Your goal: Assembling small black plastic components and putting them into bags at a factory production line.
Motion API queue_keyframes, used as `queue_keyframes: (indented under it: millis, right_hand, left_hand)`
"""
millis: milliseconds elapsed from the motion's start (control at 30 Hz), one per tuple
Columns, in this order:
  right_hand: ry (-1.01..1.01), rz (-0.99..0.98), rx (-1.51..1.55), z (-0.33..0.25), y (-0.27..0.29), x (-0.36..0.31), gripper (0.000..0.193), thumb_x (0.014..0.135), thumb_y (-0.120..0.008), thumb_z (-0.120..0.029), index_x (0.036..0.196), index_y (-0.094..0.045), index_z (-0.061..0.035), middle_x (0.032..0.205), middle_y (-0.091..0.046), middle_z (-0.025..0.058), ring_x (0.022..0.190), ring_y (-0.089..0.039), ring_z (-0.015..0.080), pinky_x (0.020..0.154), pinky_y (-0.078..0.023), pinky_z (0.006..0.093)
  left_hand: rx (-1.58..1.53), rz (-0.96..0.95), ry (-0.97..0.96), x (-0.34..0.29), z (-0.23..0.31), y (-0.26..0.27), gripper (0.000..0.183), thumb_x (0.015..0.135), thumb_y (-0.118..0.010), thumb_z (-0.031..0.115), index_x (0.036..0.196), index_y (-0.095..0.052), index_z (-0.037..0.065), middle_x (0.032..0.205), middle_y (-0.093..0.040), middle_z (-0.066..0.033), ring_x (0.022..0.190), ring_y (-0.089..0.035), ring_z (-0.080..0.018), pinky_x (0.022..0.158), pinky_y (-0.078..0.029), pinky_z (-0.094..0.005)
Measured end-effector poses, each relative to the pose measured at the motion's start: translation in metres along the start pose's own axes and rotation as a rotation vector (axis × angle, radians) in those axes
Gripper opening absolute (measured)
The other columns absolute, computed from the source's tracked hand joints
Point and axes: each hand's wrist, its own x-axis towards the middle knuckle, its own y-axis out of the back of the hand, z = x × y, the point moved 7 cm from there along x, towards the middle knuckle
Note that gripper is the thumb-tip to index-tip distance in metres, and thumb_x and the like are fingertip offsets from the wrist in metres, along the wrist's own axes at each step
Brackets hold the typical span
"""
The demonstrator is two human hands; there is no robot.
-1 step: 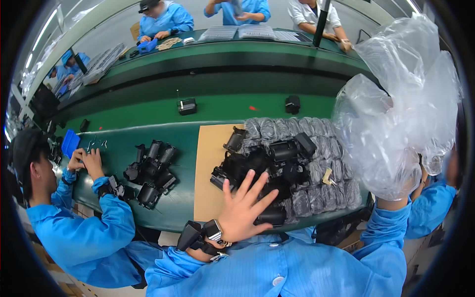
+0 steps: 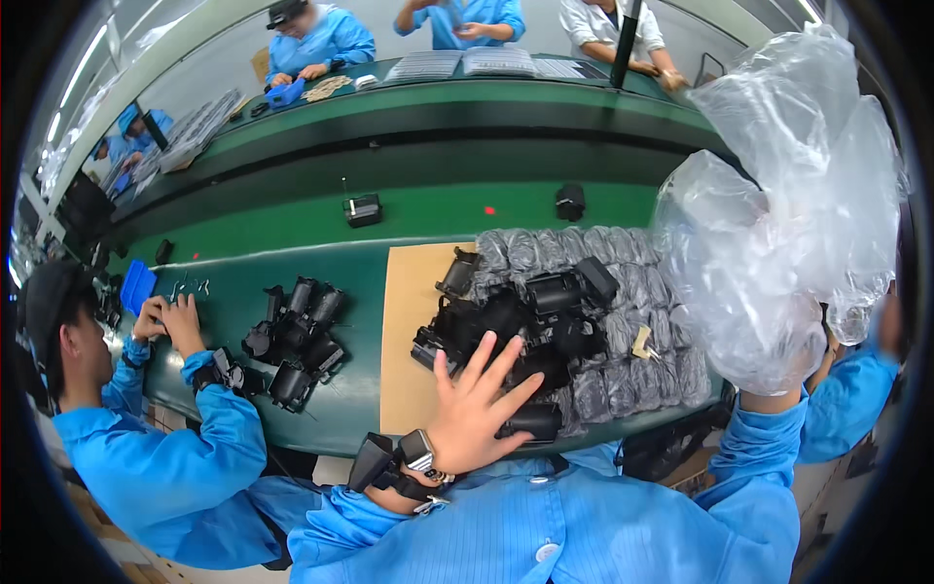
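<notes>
My left hand [image 2: 477, 404] is spread over the near edge of a pile of black cylindrical device parts [image 2: 555, 292], its palm down and holding nothing. A dark watch [image 2: 417, 452] and a black strapped box [image 2: 373, 461] sit on that wrist. Beneath and beside the loose parts lie rows of items in clear grey wrapping [image 2: 632, 384], with a small cream-yellow piece [image 2: 643, 343] on top. At the right, a large crumpled clear plastic bag [image 2: 769, 195] is up in the air around my right hand [image 2: 783, 326]. The plastic blurs and hides its fingers.
A brown cardboard sheet [image 2: 409, 389] lies under the pile's left side. Left of it is another cluster of black parts [image 2: 292, 341]. A co-worker [image 2: 146, 409] works close on my left beside a blue tray [image 2: 138, 285]. Black devices [image 2: 363, 209] stand on the green strip behind.
The view has shifted very slightly. Both my hands, the bag and the parts keep the same places relative to each other.
</notes>
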Motion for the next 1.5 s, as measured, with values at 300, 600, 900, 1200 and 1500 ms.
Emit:
queue_keyframes:
  millis: [300,600,900,1200,1500]
  right_hand:
    - [-0.02,0.091,0.051,0.007,0.0,-0.04,0.014,0.079,-0.059,-0.013,0.088,-0.06,-0.0025,0.087,-0.061,0.0108,0.078,-0.058,0.0203,0.068,-0.046,0.0334]
    - [-0.016,0.128,0.111,0.016,0.0,-0.054,0.016,0.08,-0.058,-0.013,0.092,-0.059,-0.0029,0.089,-0.061,0.0111,0.08,-0.058,0.0209,0.07,-0.046,0.0338]
    - [-0.034,0.139,0.16,0.025,-0.003,-0.064,0.019,0.08,-0.057,-0.014,0.095,-0.058,-0.0032,0.091,-0.061,0.0114,0.082,-0.058,0.0215,0.073,-0.046,0.0343]
    - [-0.011,0.104,0.179,0.018,-0.019,-0.071,0.021,0.081,-0.056,-0.015,0.099,-0.057,-0.0036,0.093,-0.061,0.0116,0.085,-0.058,0.0221,0.076,-0.046,0.0348]
    - [-0.018,0.218,0.164,0.025,0.003,-0.064,0.024,0.082,-0.055,-0.015,0.103,-0.056,-0.004,0.096,-0.061,0.0119,0.087,-0.059,0.0227,0.079,-0.045,0.0352]
  left_hand:
    - [-0.071,0.464,0.021,-0.032,-0.008,0.004,0.018,0.062,-0.071,-0.001,0.073,-0.058,0.006,0.088,-0.062,-0.0067,0.086,-0.056,-0.0266,0.081,-0.037,-0.038]
    - [-0.069,0.346,0.01,-0.049,-0.006,-0.012,0.028,0.067,-0.071,0.015,0.087,-0.059,0.001,0.102,-0.058,-0.0122,0.093,-0.052,-0.0335,0.082,-0.041,-0.0431]
    - [0.002,0.211,0.182,-0.064,-0.009,-0.029,0.072,0.056,-0.082,0.02,0.115,-0.047,-0.003,0.115,-0.051,-0.0187,0.103,-0.051,-0.0351,0.089,-0.041,-0.0418]
    - [0.031,0.271,0.44,-0.051,-0.037,-0.037,0.069,0.052,-0.085,0.029,0.107,-0.054,0.0,0.111,-0.049,-0.0177,0.102,-0.05,-0.0347,0.083,-0.045,-0.041]
    - [0.152,0.416,0.349,-0.034,-0.005,-0.008,0.084,0.054,-0.083,0.039,0.118,-0.043,0.003,0.117,-0.039,-0.0218,0.111,-0.037,-0.0401,0.092,-0.032,-0.0484]
